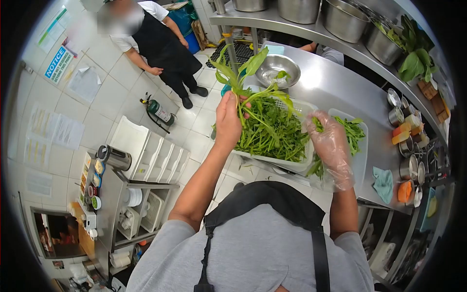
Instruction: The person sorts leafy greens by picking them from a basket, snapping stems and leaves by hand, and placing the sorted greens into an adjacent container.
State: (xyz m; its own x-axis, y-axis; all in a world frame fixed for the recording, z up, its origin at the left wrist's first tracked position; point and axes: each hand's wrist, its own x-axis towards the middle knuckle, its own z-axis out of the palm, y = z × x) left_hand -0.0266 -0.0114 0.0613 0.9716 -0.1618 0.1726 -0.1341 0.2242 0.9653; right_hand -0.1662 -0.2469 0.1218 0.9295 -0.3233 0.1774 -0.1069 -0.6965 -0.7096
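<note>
My bare left hand [229, 119] is closed around the stems of a bunch of leafy greens [254, 63], held upright with long leaves fanning out above the fist. Below and right of it, a white basket [310, 108] is heaped with cut green stems and leaves [272, 129]. My right hand [330, 143], in a clear plastic glove, is closed over the basket's right side, with bits of leafy greens [317, 125] showing at the fingers. Partly behind this hand, a pale tray [359, 163] holds more greens [353, 134].
A metal bowl [278, 70] stands on the steel counter [335, 80] behind the basket. A teal cloth [383, 184] lies at right, near sauce containers. A shelf [311, 24] with pots overhangs the back. Another person [163, 46] stands at upper left, near a fire extinguisher [159, 113].
</note>
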